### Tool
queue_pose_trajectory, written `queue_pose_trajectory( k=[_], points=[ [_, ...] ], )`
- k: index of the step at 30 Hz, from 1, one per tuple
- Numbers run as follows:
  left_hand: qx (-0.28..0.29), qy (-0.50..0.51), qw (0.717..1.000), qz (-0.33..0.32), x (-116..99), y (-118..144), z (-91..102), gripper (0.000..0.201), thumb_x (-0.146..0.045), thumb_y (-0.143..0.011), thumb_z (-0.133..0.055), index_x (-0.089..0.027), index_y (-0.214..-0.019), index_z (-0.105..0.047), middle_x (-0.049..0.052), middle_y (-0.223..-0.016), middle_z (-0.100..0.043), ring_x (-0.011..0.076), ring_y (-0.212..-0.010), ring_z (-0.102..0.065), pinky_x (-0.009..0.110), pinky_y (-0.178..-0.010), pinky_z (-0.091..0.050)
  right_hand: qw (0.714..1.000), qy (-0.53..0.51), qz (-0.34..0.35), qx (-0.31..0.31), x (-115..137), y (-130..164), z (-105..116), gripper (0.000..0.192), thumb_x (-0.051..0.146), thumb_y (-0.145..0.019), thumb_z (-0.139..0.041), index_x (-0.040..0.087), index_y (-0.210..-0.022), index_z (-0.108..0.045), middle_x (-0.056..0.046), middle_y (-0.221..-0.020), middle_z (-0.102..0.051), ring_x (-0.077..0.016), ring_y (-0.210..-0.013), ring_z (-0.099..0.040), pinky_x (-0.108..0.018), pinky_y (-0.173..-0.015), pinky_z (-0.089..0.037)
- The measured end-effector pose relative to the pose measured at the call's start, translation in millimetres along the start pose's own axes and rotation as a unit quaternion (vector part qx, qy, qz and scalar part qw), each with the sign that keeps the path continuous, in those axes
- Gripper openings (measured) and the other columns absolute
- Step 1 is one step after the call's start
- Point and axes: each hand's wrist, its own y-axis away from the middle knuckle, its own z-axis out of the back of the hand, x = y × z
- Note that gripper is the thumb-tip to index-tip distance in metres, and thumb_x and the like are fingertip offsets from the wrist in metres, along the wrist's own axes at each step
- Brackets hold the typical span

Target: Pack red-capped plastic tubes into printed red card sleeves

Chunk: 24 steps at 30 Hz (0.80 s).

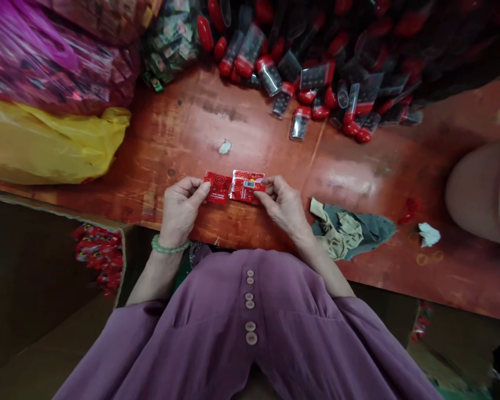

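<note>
Holding: the person's left hand and right hand pinch a red printed card between them, just above the near edge of the table.
Grip, left: thumb and fingers closed on the card's left end.
Grip, right: fingertips closed on the card's right end, beside its small barcode label.
Card: flat, folded or in two panels; probably thin, light, easily creased and somewhat glossy, so best taken by the short ends, as it is now.
Near left: a cardboard box below the table edge, with red packets in it.
Near right: crumpled cloth lies on the table just right of the right hand; farther right a white paper scrap.
Right edge: another person's limb rests on the table.
Middle: a small white scrap on bare wood.
Far left: yellow plastic bag, with a pink bag behind it.
Far: a heap of clear capsules with red caps, well apart from the hands.
</note>
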Motion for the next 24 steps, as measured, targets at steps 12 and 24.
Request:
queue_pose_trajectory(
  k=[12,24],
  points=[
    [0.057,0.040,0.995,0.064,-0.7,11.9,-10.8,0.028,-0.040,-0.072,-0.079,-0.016,-0.067,-0.064,-0.003,-0.063,-0.059,0.0078,-0.058,-0.047,0.021,-0.059,-0.038,0.979,0.176,0.088,-0.051,10.8,5.6,3.9,0.033,0.023,-0.096,-0.047,0.018,-0.126,-0.061,-0.013,-0.109,-0.062,-0.0239,-0.097,-0.063,-0.042,-0.086,-0.055],
    [0.104,0.005,0.994,0.045,2.4,19.0,-14.0,0.025,-0.038,-0.080,-0.071,-0.016,-0.069,-0.064,-0.003,-0.064,-0.059,0.0082,-0.060,-0.050,0.021,-0.061,-0.040,0.990,0.083,0.111,-0.008,-0.9,-2.4,-5.3,0.018,0.017,-0.094,-0.052,0.020,-0.101,-0.068,-0.008,-0.098,-0.069,-0.0204,-0.092,-0.065,-0.039,-0.085,-0.054]
  ],
)
